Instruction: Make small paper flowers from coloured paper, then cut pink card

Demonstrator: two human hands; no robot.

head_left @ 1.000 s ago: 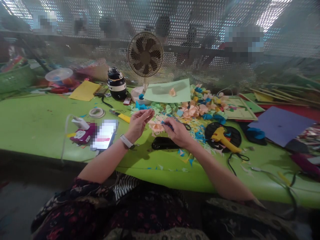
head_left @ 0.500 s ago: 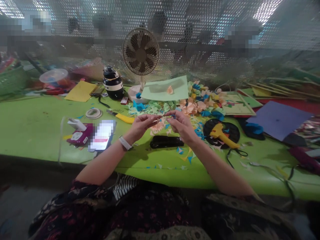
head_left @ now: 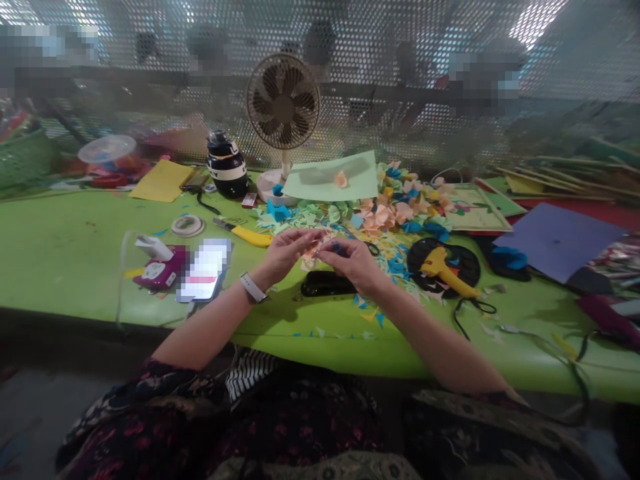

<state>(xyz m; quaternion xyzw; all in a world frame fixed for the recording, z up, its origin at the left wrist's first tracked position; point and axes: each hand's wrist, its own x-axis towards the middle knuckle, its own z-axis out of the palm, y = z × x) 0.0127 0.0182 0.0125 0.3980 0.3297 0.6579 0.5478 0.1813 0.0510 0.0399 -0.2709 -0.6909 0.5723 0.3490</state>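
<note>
My left hand [head_left: 289,253], with a pale watch band on its wrist, is above the table with its fingers drawn together. Facing it closely, my right hand [head_left: 354,263] is pinched, and a small blue bit shows at its fingers. What lies between the fingertips is too small to make out. Peach paper scraps [head_left: 311,252] lie below and behind the fingertips. Just under the hands rests a black stapler [head_left: 325,283], partly covered by my right hand. The dark loop of a scissors handle [head_left: 372,248] shows behind that hand.
Behind the hands are piled paper flowers [head_left: 387,212], a light green sheet [head_left: 330,180] and a fan [head_left: 283,107]. At right lies a yellow glue gun [head_left: 440,267] on a black pad. To the left are a yellow cutter [head_left: 250,236], tape roll [head_left: 187,225], phone [head_left: 205,270] and bottle [head_left: 226,167].
My right hand has lowered and shifted slightly left, uncovering the scissors handle and covering more of the stapler. My left hand has barely moved.
</note>
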